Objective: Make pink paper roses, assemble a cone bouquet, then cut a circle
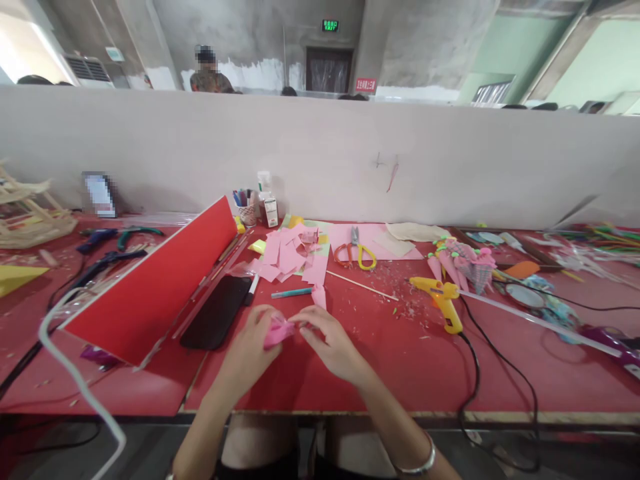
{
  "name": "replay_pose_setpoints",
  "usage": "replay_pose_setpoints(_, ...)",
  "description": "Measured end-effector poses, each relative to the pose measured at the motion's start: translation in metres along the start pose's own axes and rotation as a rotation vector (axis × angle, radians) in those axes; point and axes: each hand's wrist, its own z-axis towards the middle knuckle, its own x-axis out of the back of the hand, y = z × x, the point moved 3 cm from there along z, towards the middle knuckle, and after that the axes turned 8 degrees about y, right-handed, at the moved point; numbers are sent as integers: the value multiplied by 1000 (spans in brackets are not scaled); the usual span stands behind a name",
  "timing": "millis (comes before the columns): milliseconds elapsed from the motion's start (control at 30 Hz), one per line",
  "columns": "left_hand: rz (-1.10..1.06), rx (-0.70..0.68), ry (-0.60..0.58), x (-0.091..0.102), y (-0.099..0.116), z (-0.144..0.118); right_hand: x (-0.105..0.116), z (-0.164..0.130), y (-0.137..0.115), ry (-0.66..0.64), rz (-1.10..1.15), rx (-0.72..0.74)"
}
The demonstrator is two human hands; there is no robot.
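A small piece of pink material is held in the left hand, a little left of centre in the lower half of the frame. It is bright pink, with a paler, glossy-looking upper part, and appears thin and bunched up. Its free side is turned rightward, close to the right hand; its remainder is partly hidden by fingers.

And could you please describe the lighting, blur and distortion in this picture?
Head view throughout: the table is fairly evenly lit, but the upper-left corner is blown out; the pink piece in the hands looks soft; the upright phone is pixelated; outer edges look stretched.
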Motion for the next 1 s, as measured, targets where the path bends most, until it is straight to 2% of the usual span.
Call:
replay_pose_setpoints(100,-88,13,-132,3,12,-4,-2,1,-7,-28,20,36)
replay_pose_setpoints(167,-139,12,-168,5,16,-5,-1,2,-8,-9,28,42)
replay_pose_setpoints(300,-289,-34,-132,11,21,-5,4,3,-8,46,-16,53)
replay_pose_setpoints(433,-347,-43,-134,13,25,-4,7,0,-10,-13,-147,230)
replay_pose_setpoints(500,-347,-46,-150,13,27,-2,9,-1,-11,25,-173,270)
replay_pose_setpoints(733,-408,-102,-172,16,33,-4,13,-5,-8,151,10,82)
replay_pose_setpoints(900,-415,-89,-205,18,33,-10,10,-12,-12,197,49,47)
replay_pose_setpoints(1000,-402,-81,-197,19,32,-10,10,-12,-9,244,100,-27)
